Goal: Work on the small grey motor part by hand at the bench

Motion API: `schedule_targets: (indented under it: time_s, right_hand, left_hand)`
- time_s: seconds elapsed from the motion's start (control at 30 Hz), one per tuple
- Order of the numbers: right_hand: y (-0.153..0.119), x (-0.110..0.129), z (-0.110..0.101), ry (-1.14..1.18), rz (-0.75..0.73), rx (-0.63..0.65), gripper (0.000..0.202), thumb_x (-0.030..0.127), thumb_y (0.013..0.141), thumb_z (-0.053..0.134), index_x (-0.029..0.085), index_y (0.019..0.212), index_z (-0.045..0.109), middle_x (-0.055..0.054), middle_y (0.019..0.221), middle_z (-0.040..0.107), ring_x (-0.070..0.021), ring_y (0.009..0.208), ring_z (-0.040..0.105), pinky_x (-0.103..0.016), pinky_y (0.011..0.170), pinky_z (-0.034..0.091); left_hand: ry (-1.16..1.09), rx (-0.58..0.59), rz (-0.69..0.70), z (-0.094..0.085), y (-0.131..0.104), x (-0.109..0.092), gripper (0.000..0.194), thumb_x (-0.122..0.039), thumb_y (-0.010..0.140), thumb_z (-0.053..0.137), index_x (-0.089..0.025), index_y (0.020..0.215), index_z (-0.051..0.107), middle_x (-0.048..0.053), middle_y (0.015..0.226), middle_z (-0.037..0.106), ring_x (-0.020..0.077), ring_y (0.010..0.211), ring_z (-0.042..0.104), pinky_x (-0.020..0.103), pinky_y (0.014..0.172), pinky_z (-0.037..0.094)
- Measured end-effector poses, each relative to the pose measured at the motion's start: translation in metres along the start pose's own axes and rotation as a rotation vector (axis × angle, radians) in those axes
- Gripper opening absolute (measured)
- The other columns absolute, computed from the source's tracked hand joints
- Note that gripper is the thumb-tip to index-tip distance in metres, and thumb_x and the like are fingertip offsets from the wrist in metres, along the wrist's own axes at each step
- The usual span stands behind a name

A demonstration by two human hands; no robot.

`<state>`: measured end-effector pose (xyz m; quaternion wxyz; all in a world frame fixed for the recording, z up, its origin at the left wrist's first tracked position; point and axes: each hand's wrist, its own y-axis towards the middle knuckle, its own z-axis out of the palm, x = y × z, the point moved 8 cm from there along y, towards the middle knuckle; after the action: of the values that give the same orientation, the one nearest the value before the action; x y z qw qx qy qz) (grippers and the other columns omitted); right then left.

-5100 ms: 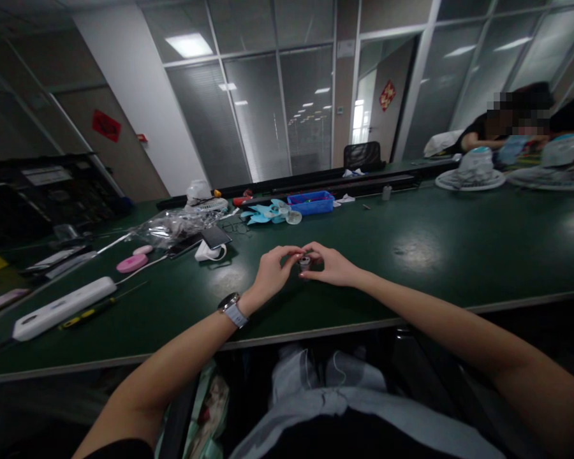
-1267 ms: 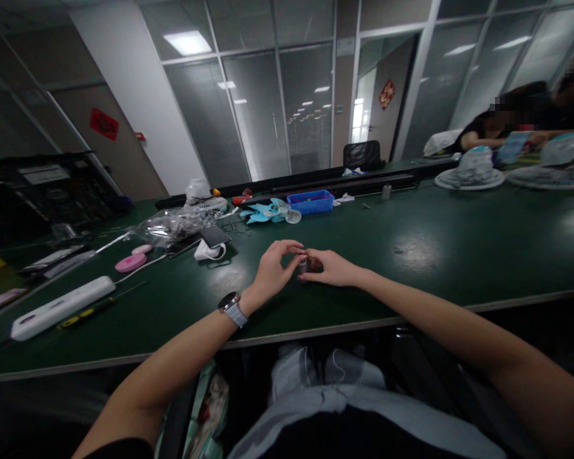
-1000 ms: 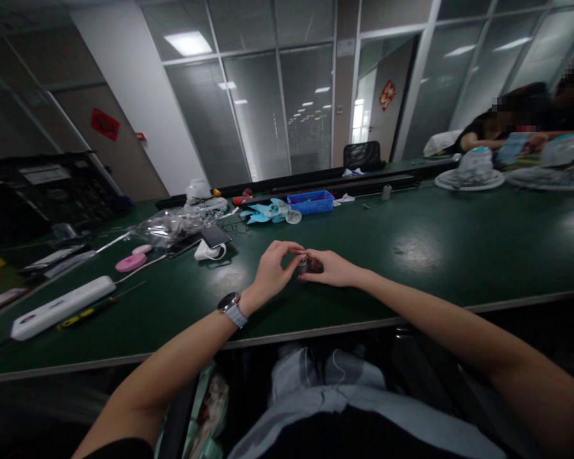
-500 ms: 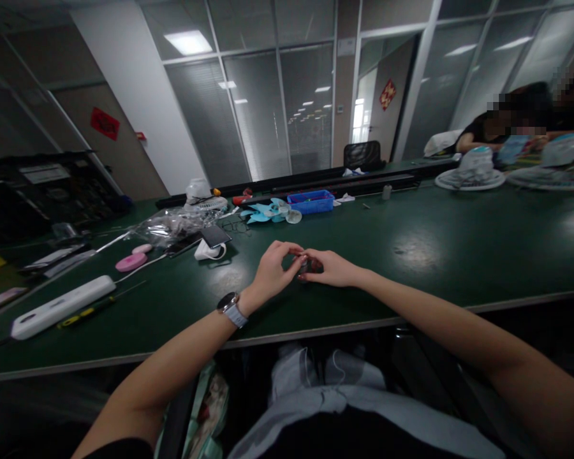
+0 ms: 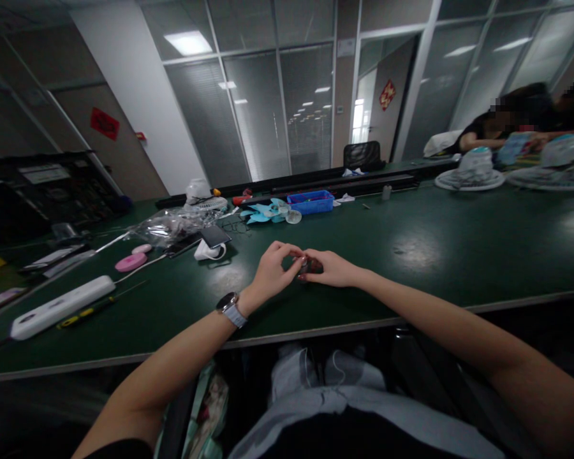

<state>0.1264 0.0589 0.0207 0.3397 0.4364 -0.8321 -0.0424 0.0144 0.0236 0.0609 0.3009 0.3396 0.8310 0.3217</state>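
Both my hands meet above the green table point(image 5: 392, 255), close to its front edge. Between their fingertips is a small dark reddish-brown object point(image 5: 312, 265), partly hidden by the fingers and too small to name. My left hand point(image 5: 277, 264), with a watch point(image 5: 231, 309) on the wrist, is closed, thumb and fingers curled round to the object's left side. From the right, my right hand point(image 5: 332, 268) closes on the same object with thumb and fingers.
Leftward lie a white power strip point(image 5: 64, 306), a yellow-handled screwdriver point(image 5: 83, 314), a pink round object point(image 5: 131, 262) and clear plastic bags point(image 5: 172, 226). Farther back are blue fan blades point(image 5: 268, 211) and a blue bin point(image 5: 310, 202). People work at the far right beside white fan parts point(image 5: 471, 171).
My hands stay nearly in place, with only a slight shift of the fingers about the small object. At the far right, a person's posture has shifted slightly.
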Motion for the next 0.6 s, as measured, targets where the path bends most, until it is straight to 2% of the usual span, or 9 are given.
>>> schedule_targets:
  time_s: [0.23,0.6]
  right_hand:
    - [0.0,0.0004,-0.0009,-0.002,0.002,-0.005,0.037,0.044,0.081,0.065,0.018,0.106,0.057,-0.001,0.081,0.065,-0.0153,0.069,0.059,-0.027,0.065,0.044]
    - [0.0002,0.0004,-0.0006,-0.022,0.01,-0.005,0.041,0.046,0.081,0.065,0.018,0.109,0.056,-0.002,0.082,0.066,-0.0161,0.07,0.059,-0.026,0.064,0.043]
  left_hand:
    - [-0.002,0.014,-0.009,0.0002,0.0005,-0.0015,0.009,-0.018,0.086,0.061,-0.02,0.094,0.064,0.003,0.088,0.067,0.0177,0.087,0.059,0.032,0.076,0.049]
    - [-0.001,-0.048,0.023,-0.0041,0.0003,-0.004,0.006,-0.021,0.087,0.062,-0.019,0.093,0.063,0.003,0.087,0.066,0.0171,0.085,0.06,0.031,0.075,0.051]
